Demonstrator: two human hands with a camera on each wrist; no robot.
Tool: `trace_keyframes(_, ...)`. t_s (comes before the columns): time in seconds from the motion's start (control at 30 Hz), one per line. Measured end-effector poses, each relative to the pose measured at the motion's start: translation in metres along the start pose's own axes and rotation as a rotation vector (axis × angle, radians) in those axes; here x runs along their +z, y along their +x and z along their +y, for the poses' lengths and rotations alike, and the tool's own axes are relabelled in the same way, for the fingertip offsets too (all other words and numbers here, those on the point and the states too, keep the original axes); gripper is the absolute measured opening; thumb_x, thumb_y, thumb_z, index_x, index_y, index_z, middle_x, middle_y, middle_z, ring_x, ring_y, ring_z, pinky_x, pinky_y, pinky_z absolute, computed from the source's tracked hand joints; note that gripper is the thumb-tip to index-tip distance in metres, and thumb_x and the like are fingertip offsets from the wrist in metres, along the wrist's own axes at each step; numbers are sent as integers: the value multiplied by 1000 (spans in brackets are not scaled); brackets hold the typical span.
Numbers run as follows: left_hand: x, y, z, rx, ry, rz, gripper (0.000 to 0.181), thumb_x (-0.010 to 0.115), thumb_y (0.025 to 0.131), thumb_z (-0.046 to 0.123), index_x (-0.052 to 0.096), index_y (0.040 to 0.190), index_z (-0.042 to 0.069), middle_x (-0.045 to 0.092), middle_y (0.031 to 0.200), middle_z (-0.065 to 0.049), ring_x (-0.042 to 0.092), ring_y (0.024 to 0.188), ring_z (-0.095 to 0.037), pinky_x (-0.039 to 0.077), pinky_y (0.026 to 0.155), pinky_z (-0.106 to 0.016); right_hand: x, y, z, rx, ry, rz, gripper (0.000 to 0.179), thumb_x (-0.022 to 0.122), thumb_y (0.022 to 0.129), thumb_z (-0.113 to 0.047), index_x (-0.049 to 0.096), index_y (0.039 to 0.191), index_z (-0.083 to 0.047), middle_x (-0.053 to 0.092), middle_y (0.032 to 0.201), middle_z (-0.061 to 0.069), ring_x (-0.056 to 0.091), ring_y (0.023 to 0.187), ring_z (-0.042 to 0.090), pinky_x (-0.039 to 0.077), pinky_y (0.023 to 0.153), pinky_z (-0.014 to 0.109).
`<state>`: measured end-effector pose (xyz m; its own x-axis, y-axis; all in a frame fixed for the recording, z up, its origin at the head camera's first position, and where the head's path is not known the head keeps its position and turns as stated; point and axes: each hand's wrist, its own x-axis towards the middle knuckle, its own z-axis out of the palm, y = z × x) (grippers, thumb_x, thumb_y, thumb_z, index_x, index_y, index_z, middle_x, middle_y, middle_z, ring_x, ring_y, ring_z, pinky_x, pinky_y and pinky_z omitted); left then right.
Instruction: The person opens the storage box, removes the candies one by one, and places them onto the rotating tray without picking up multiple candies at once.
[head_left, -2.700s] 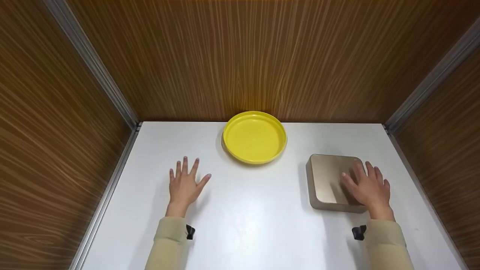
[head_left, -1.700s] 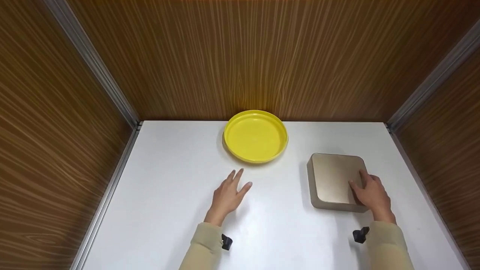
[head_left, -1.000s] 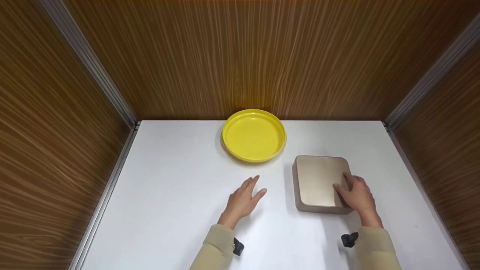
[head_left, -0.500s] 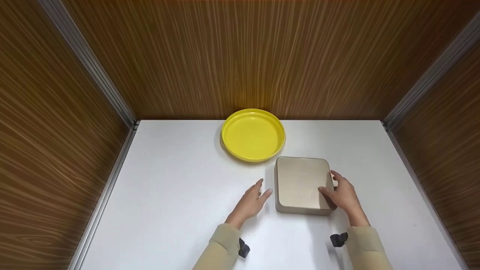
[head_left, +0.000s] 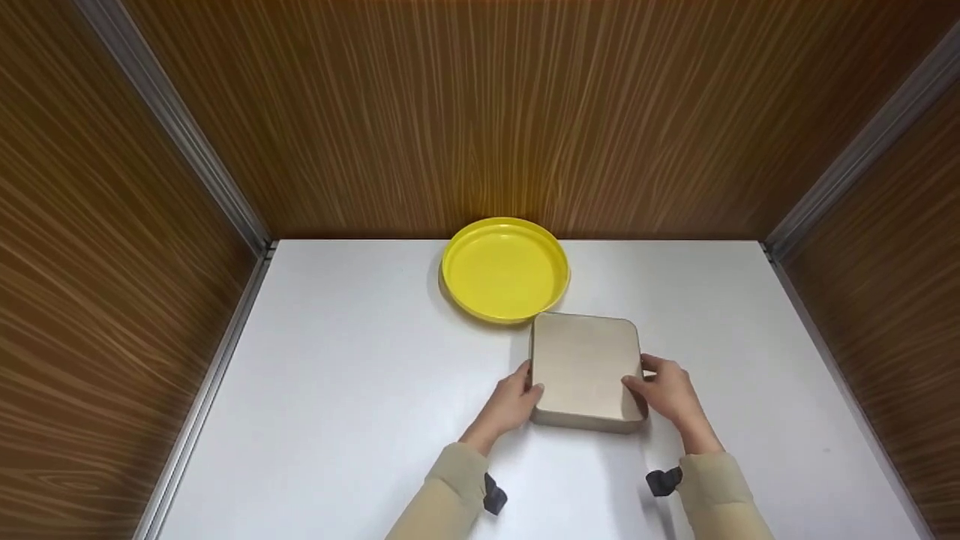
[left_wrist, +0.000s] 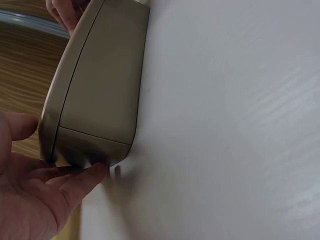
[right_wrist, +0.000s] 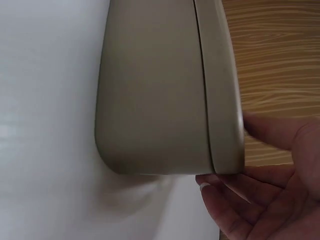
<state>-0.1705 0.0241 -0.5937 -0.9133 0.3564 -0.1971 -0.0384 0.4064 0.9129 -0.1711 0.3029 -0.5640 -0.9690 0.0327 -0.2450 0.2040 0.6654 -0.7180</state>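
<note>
With the right hand [head_left: 667, 386], pinches a flat tan box [head_left: 585, 367] by its right side, pressing a thumb on the top and tucking fingers along the side wall. With the left hand [head_left: 506, 405], grips the same box from the left, again with thumb up at the top edge and fingers against the side. So yeah, clamped on it from both sides. From the right wrist view, can make out fingertips near a rounded corner, right around a thin dark seam [right_wrist: 203, 90] close to the top.

As for the box, sits a bit right of centre over the white table [head_left: 360, 360], turned slightly rather than dead straight. Can't tell from these angles about full contact underneath, honestly, or any small lift.

Just behind its back left corner, can see a round yellow plate [head_left: 506, 274], super close. Can't tell about touching there either. Looks shallow, with a raised rim, and stands near the wood-grain back panel [head_left: 495, 120].

Can also spot beige sleeves [head_left: 446, 495], plus a small black gadget [head_left: 495, 495] at each cuff. Further out, shows wood-grain side panels [head_left: 112, 300] left and right, meeting the back one along grey metal strips [head_left: 184, 127].
</note>
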Motion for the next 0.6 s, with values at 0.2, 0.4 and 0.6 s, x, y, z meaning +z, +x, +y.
trace_keyframes(0.2,-9,-8,-2,-20,-32,20,55,47,103,16,29,150,-5,44,146,-23,44,133,-31,38,107,-41,7,-6,-8,11,17,-6,49,60,95,-7,46,137,13,54,132,29,60,112,40,50,92,49)
trace_keyframes(0.4,-23,-19,-9,-68,-54,33,55,49,103,16,31,150,-5,42,147,-23,48,129,-32,44,102,-40,20,-9,-20,-1,18,-7,43,58,95,-2,51,136,10,56,131,27,61,110,38,49,92,50)
trace_keyframes(0.6,-42,-32,-19,-39,-82,56,57,51,103,21,32,149,-6,40,147,-25,45,131,-36,41,104,-43,36,-11,-34,-18,15,-30,43,58,94,-1,52,136,9,56,131,26,61,111,39,48,93,52)
